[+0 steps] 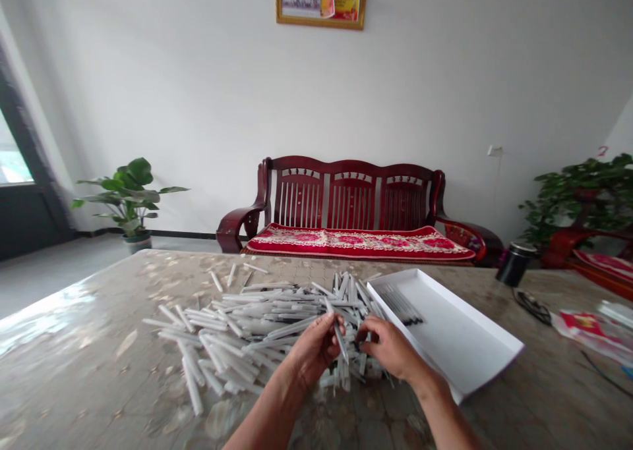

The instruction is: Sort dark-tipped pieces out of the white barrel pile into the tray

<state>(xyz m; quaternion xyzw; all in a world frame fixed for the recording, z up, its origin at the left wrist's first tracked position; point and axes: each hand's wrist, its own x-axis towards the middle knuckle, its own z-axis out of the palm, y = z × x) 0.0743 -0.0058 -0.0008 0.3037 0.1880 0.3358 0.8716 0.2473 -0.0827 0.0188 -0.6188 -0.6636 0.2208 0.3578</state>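
Left hand (314,351) pinches a sleeved pen (340,339) above a heap of pens (237,335).
Right hand (388,348) curls half-closed just right of it at the heap's edge, any grip hidden; a white tray (459,331) with dark pens (400,304) sits beyond that hand.

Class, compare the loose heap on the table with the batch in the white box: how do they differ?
The heap of translucent tubes is large, the batch of dark slim rods small. The heap lies criss-crossed on the table; the batch lies side by side in the white box. The heap looks pale, the batch darker. Both are long and thin.
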